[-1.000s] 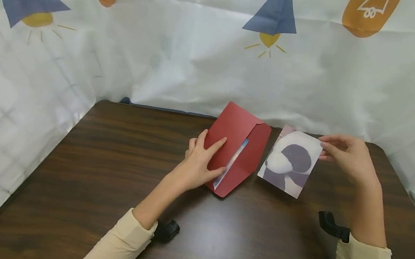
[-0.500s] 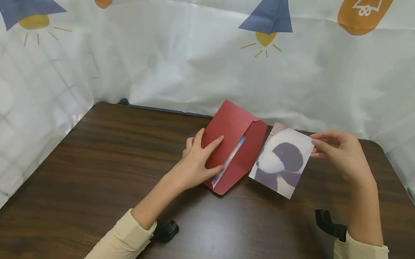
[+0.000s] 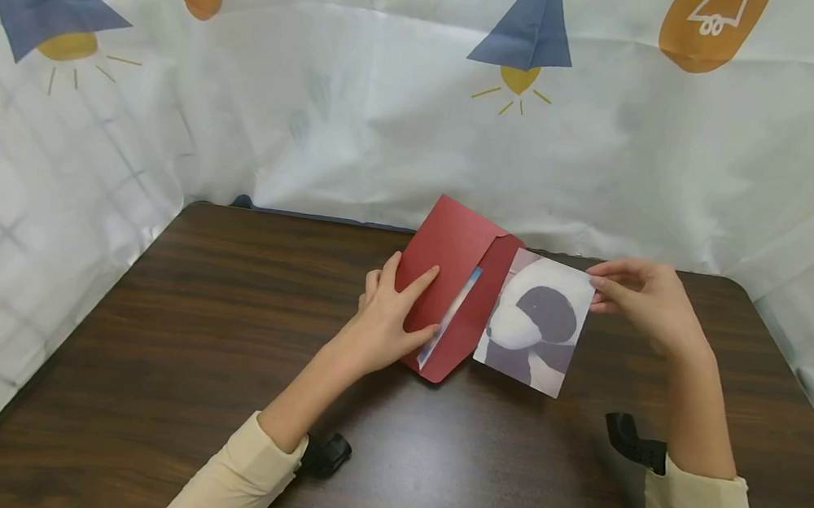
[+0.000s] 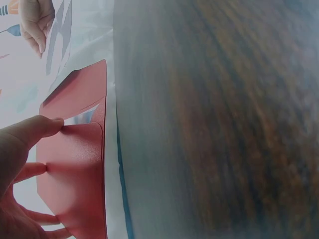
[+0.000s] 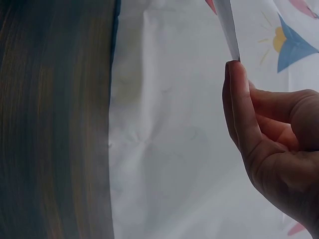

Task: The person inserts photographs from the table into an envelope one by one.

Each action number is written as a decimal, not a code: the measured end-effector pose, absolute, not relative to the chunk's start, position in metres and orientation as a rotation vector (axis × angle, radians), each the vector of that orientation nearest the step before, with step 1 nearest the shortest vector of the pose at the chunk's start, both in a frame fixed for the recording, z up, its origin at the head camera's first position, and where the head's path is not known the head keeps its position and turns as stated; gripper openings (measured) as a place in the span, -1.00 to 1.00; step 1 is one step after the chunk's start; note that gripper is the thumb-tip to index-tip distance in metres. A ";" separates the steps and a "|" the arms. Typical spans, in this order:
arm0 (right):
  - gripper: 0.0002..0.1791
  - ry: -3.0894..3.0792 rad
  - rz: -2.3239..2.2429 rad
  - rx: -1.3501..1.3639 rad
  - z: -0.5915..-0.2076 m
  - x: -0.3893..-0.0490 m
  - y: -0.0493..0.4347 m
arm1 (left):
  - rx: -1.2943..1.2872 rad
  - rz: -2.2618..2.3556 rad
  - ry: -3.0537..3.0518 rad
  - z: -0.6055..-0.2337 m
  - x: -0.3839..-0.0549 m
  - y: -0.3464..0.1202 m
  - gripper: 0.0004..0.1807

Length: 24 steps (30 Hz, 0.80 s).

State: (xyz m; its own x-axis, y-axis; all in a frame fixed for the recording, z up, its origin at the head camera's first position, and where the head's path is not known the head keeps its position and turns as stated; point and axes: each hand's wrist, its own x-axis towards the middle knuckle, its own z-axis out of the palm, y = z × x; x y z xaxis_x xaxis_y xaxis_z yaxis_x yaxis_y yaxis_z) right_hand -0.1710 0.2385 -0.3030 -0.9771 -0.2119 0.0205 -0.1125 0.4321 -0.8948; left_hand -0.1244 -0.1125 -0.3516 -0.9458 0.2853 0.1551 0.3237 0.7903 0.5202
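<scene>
My left hand [image 3: 389, 322] grips a red envelope [image 3: 452, 242], with the thumb at the pocket's edge and fingers spread over its front and side. The flap lies open toward the right. A strip of a blue-and-white card [image 3: 451, 317] shows inside the mouth. My right hand [image 3: 648, 302] pinches a photo print [image 3: 533, 323] by its upper right corner. The print pictures a black-and-white plush animal, and its left side overlaps the flap in the head view. From the left wrist, the envelope [image 4: 75, 169] is tilted up. The right wrist view catches the print [image 5: 228, 25] nearly edge-on.
A dark wood-grain table [image 3: 184, 347] lies beneath both hands. Behind it hangs a white sheet [image 3: 316, 131] printed with lamps and orange shapes. A black wrist mount [image 3: 329, 453] sits at the left cuff, and another black mount [image 3: 632, 443] at the right.
My right hand has carried the photo print leftward, from beside the envelope to over its open flap. The left hand and the envelope have hardly moved.
</scene>
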 end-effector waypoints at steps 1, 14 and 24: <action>-0.63 2.577 -1.596 -0.293 -0.303 -0.171 0.238 | -0.495 -0.862 -2.908 -0.352 -0.124 -0.112 -0.12; -0.62 2.568 -1.561 -0.279 -0.304 -0.171 0.230 | -0.524 -0.884 -2.861 -0.353 -0.120 -0.109 -0.13; -0.65 2.568 -1.567 -0.307 -0.304 -0.171 0.224 | -0.532 -0.857 -2.867 -0.352 -0.119 -0.105 -0.14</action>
State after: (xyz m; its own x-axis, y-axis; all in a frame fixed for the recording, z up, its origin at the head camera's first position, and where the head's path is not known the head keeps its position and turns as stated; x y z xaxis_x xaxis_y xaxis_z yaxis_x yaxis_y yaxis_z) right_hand -0.1710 0.2241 -0.3037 -0.9725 -0.2328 0.0053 -0.1111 0.4441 -0.8890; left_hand -0.1195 -0.1055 -0.3517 -0.9337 0.3002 0.1952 0.3581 0.7803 0.5127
